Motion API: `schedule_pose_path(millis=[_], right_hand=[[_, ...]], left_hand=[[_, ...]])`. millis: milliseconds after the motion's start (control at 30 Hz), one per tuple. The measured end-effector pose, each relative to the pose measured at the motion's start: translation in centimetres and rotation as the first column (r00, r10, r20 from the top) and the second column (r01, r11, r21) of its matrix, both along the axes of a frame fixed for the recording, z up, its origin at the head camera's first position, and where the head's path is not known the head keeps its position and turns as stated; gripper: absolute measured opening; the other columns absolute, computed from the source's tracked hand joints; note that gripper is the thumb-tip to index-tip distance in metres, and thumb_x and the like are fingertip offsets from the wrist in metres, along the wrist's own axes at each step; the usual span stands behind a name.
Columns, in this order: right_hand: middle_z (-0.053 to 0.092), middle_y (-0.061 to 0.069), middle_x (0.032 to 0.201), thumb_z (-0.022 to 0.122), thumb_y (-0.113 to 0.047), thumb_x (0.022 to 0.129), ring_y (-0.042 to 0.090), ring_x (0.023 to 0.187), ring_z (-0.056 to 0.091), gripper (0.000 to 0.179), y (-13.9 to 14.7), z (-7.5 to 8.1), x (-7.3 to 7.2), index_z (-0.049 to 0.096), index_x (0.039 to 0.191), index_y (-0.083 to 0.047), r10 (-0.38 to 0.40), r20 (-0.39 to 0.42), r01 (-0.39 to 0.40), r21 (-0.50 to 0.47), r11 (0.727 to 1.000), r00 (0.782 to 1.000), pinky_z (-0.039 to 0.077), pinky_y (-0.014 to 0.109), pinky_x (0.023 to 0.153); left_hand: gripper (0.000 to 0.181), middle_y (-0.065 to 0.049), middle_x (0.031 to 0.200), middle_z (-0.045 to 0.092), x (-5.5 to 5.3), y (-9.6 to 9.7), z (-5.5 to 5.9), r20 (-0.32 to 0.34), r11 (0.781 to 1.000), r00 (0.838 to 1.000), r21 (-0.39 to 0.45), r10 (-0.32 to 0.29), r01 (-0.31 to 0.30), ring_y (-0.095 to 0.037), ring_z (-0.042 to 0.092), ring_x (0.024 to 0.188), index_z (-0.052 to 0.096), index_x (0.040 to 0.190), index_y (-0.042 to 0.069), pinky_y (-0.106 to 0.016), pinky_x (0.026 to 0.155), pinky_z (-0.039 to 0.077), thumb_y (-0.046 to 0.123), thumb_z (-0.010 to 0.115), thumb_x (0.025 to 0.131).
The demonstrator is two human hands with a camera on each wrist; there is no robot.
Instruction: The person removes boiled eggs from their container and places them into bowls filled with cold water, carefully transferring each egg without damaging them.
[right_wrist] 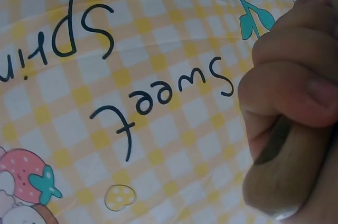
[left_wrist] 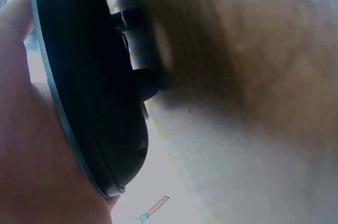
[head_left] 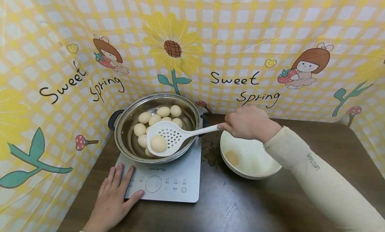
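Observation:
My right hand [head_left: 249, 123] grips the handle of a white slotted spoon [head_left: 172, 133], its fingers curled round it in the right wrist view too. One egg [head_left: 158, 144] lies in the spoon's perforated bowl, held over a steel pot [head_left: 120, 138]. Several pale eggs [head_left: 139, 129] are in the pot, some partly hidden by the spoon. With fingers spread, my left hand [head_left: 112, 195] rests on the front left of a white induction cooker [head_left: 192, 178] under the pot. The left wrist view shows mostly a black device and blur.
Right of the cooker stands a white bowl [head_left: 252, 155] with one egg [head_left: 232, 157] visible inside; my right forearm covers part of it. Water drops [head_left: 209, 155] lie on the dark wooden table [head_left: 228, 208] between them. A yellow checked cloth [head_left: 234, 41] hangs behind and at the sides.

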State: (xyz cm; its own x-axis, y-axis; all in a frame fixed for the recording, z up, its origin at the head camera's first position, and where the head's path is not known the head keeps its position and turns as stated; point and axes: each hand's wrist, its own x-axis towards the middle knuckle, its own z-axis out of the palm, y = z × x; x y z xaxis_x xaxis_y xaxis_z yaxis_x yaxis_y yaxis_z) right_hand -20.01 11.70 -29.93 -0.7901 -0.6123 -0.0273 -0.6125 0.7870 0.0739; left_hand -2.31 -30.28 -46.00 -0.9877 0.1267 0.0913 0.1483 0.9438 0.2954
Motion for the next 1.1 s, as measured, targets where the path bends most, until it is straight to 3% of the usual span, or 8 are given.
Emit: schedule_pose_path(millis=[267, 767, 1100], right_hand=[[0.050, -0.004, 0.061, 0.047, -0.057, 0.103, 0.016, 0.053, 0.047, 0.048, 1.2, 0.0, -0.2, 0.059, 0.071, -0.023, -0.033, 0.081, 0.035, -0.032, 0.999, 0.996, 0.038, 0.036, 0.048], [0.050, -0.004, 0.061, 0.040, -0.059, 0.104, 0.015, 0.058, 0.049, 0.050, 4.1, 0.4, 0.0, 0.062, 0.078, -0.022, -0.091, 0.160, 0.109, -0.110, 0.988, 0.983, 0.041, 0.037, 0.060], [0.050, -0.003, 0.064, 0.037, -0.064, 0.103, 0.015, 0.061, 0.051, 0.053, 6.3, 0.4, 0.9, 0.064, 0.081, -0.023, -0.138, 0.213, 0.172, -0.148, 0.974, 0.967, 0.040, 0.037, 0.058]], left_hand=[[0.085, -0.029, 0.164, 0.009, -0.1, 0.1, 0.1, -0.011, 1.000, 1.000, 0.006, -0.012, 0.012, -0.040, -0.004, 0.152, 0.031, 0.159, 0.009, -0.067, 0.113, 0.009, 0.054, 0.063, 0.096], [0.084, -0.030, 0.164, 0.008, -0.1, 0.1, 0.1, -0.001, 1.000, 1.000, 0.007, -0.012, 0.012, -0.046, 0.003, 0.151, 0.031, 0.159, 0.008, -0.066, 0.114, 0.007, 0.054, 0.063, 0.096], [0.085, -0.030, 0.163, 0.008, 0.0, 0.1, 0.0, 0.001, 1.000, 1.000, 0.005, -0.011, 0.011, -0.047, 0.003, 0.150, 0.030, 0.159, 0.008, -0.068, 0.112, 0.009, 0.054, 0.063, 0.096]])
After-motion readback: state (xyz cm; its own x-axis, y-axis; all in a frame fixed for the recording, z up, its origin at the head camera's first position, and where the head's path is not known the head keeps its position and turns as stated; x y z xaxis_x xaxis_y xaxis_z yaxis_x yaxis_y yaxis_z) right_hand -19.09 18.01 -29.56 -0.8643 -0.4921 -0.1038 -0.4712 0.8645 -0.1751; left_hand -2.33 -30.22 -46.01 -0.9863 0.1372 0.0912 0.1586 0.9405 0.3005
